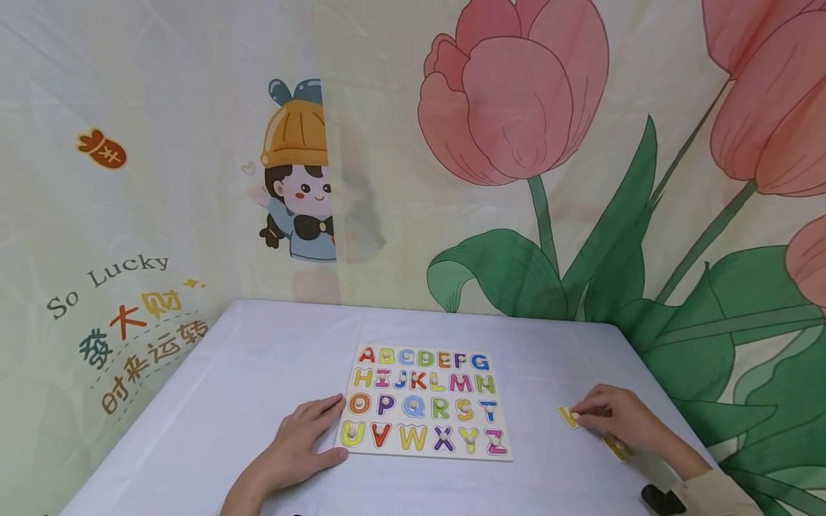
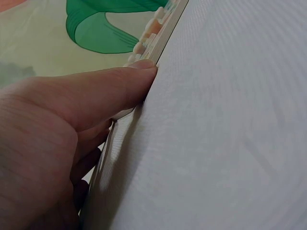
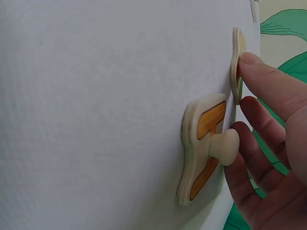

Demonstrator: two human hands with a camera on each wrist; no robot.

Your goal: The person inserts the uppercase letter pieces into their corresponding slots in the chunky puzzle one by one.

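Observation:
A white alphabet board (image 1: 422,454) with coloured letters lies on the table, many of the letters carrying small round knobs. My left hand (image 1: 293,441) rests at its left side, fingertips at the edge and thumb by the lower left corner. The left wrist view has the thumb (image 2: 110,91) against the board's side. To the right of the board, my right hand (image 1: 616,416) pinches a yellow letter piece (image 1: 568,417) close over the cloth. A second letter piece (image 3: 208,124), orange with a pale knob, lies below that hand, near its lower fingers.
White cloth covers the table (image 1: 271,373). Behind it hangs a printed curtain (image 1: 387,143) with tulips and a cartoon figure. A black object (image 1: 663,499) sits by the right sleeve (image 1: 716,494).

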